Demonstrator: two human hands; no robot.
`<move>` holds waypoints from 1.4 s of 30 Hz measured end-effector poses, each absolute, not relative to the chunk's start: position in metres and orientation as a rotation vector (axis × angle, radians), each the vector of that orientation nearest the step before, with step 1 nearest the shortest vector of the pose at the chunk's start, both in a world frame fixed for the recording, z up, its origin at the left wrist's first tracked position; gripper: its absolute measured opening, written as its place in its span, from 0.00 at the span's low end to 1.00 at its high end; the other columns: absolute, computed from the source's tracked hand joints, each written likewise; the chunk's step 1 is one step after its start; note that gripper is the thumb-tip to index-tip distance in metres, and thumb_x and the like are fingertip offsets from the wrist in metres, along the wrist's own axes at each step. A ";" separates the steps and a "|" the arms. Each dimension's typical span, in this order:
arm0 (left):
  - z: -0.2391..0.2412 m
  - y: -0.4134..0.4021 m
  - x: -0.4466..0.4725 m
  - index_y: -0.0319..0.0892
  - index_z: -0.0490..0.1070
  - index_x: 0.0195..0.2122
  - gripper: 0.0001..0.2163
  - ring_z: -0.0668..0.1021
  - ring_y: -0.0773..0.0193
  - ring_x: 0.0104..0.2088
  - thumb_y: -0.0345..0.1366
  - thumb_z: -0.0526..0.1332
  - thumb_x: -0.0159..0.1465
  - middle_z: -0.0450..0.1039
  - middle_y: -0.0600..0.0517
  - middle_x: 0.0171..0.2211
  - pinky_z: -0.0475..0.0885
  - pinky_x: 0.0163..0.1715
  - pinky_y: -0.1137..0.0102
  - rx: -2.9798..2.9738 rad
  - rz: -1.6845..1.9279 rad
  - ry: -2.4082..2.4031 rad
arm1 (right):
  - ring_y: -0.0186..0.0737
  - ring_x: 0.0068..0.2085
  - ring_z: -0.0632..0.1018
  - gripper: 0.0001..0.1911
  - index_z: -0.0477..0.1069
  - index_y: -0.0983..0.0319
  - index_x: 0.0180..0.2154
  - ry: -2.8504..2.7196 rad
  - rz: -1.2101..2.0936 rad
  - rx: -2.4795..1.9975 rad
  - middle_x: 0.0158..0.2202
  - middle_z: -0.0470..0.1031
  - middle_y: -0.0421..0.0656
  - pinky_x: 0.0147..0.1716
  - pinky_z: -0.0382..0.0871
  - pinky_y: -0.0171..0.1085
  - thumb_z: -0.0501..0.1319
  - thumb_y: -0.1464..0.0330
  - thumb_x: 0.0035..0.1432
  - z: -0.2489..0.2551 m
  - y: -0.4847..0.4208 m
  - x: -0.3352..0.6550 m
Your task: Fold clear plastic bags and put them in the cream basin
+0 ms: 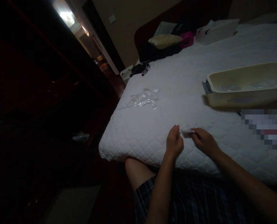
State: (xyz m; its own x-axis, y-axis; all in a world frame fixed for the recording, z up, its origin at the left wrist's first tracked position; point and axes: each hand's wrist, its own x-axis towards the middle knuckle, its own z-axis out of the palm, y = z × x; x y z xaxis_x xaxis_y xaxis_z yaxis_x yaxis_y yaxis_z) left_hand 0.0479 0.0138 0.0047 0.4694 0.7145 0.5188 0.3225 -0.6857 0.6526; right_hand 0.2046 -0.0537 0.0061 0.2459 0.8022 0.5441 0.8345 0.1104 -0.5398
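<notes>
Above the near edge of the white quilted bed (175, 81), my two hands face each other. Between thumb and fingers, my right hand (204, 141) pinches one end of a small, flat, whitish piece (187, 131), perhaps thin plastic; dim light and blur hide its kind. The piece points left toward my left hand (175, 142), whose fingers are bent and pressed together. Whether those fingers grip anything is hidden. Farther left on the bed lies a crumpled clear plastic bag (145, 98).
A cream plastic bin (243, 98) with a grey latch stands to the right, clear plastic inside. Behind are a white box (216, 32), a yellowish pillow (165, 41) and a rolled magenta cloth (187, 39). Dark cabinets line the left; another plastic bag (80, 137) lies there.
</notes>
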 end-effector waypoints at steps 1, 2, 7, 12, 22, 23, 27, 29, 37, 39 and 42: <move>0.005 0.014 0.048 0.41 0.62 0.58 0.22 0.68 0.60 0.60 0.27 0.55 0.62 0.68 0.45 0.57 0.67 0.59 0.58 2.250 1.120 0.845 | 0.47 0.40 0.79 0.14 0.75 0.61 0.40 -1.519 -0.037 -1.663 0.38 0.79 0.48 0.42 0.74 0.46 0.52 0.67 0.58 0.008 -0.055 0.204; 0.006 0.014 0.047 0.41 0.63 0.57 0.20 0.68 0.60 0.60 0.28 0.56 0.62 0.68 0.45 0.57 0.67 0.59 0.57 2.246 1.123 0.829 | 0.46 0.39 0.79 0.14 0.74 0.60 0.39 -1.506 -0.023 -1.656 0.37 0.79 0.48 0.41 0.74 0.45 0.52 0.67 0.58 0.009 -0.056 0.204; 0.011 0.015 0.047 0.42 0.69 0.51 0.16 0.72 0.59 0.56 0.31 0.61 0.62 0.72 0.46 0.53 0.70 0.56 0.58 2.192 1.103 0.828 | 0.43 0.37 0.79 0.11 0.72 0.58 0.39 -1.524 0.069 -1.601 0.36 0.78 0.45 0.39 0.73 0.42 0.52 0.68 0.58 0.013 -0.061 0.202; 0.008 0.017 0.048 0.42 0.73 0.40 0.07 0.77 0.61 0.48 0.30 0.62 0.60 0.77 0.48 0.42 0.74 0.50 0.60 2.200 1.083 0.839 | 0.44 0.39 0.79 0.13 0.70 0.58 0.44 -1.499 0.062 -1.597 0.40 0.78 0.46 0.39 0.74 0.43 0.52 0.66 0.60 0.012 -0.062 0.201; 0.019 0.005 0.057 0.40 0.71 0.36 0.05 0.76 0.64 0.43 0.28 0.56 0.61 0.74 0.49 0.41 0.73 0.46 0.67 1.859 1.130 0.873 | 0.43 0.38 0.79 0.16 0.69 0.59 0.49 -1.376 -0.036 -1.550 0.43 0.76 0.49 0.37 0.75 0.43 0.56 0.62 0.60 0.013 -0.062 0.201; 0.019 0.004 0.061 0.40 0.70 0.36 0.05 0.77 0.65 0.40 0.29 0.55 0.62 0.74 0.50 0.37 0.73 0.43 0.68 1.781 1.120 0.882 | 0.43 0.37 0.78 0.16 0.69 0.59 0.48 -1.366 -0.029 -1.545 0.42 0.76 0.49 0.36 0.75 0.42 0.56 0.62 0.60 0.013 -0.063 0.201; 0.012 0.002 0.074 0.39 0.70 0.37 0.05 0.76 0.66 0.35 0.31 0.56 0.62 0.75 0.51 0.34 0.73 0.39 0.71 1.551 1.053 0.867 | 0.42 0.34 0.78 0.16 0.71 0.60 0.46 -1.283 0.030 -1.540 0.40 0.76 0.48 0.35 0.75 0.42 0.57 0.59 0.59 0.015 -0.063 0.202; 0.008 0.002 0.077 0.39 0.71 0.37 0.06 0.77 0.66 0.36 0.32 0.57 0.61 0.75 0.51 0.35 0.73 0.40 0.70 1.505 1.023 0.846 | 0.43 0.34 0.79 0.16 0.73 0.60 0.43 -1.224 0.080 -1.553 0.38 0.77 0.47 0.35 0.75 0.42 0.57 0.58 0.59 0.015 -0.062 0.203; 0.007 0.003 0.074 0.38 0.75 0.36 0.10 0.78 0.63 0.36 0.39 0.64 0.57 0.77 0.49 0.33 0.73 0.41 0.67 1.400 0.967 0.834 | 0.43 0.32 0.79 0.15 0.75 0.61 0.34 -0.964 0.392 -1.532 0.32 0.79 0.45 0.34 0.75 0.41 0.62 0.56 0.53 0.011 -0.058 0.206; 0.009 0.002 0.074 0.38 0.76 0.36 0.12 0.78 0.62 0.35 0.41 0.65 0.56 0.78 0.48 0.33 0.74 0.40 0.67 1.362 0.951 0.855 | 0.43 0.32 0.79 0.17 0.75 0.61 0.33 -0.906 0.450 -1.511 0.31 0.79 0.45 0.34 0.75 0.41 0.62 0.54 0.51 0.011 -0.057 0.207; 0.011 0.001 0.075 0.38 0.77 0.35 0.14 0.78 0.62 0.35 0.43 0.66 0.55 0.79 0.48 0.33 0.74 0.41 0.66 1.331 0.944 0.886 | 0.44 0.33 0.79 0.19 0.76 0.62 0.32 -0.856 0.516 -1.513 0.31 0.79 0.45 0.36 0.74 0.42 0.63 0.52 0.49 0.012 -0.056 0.208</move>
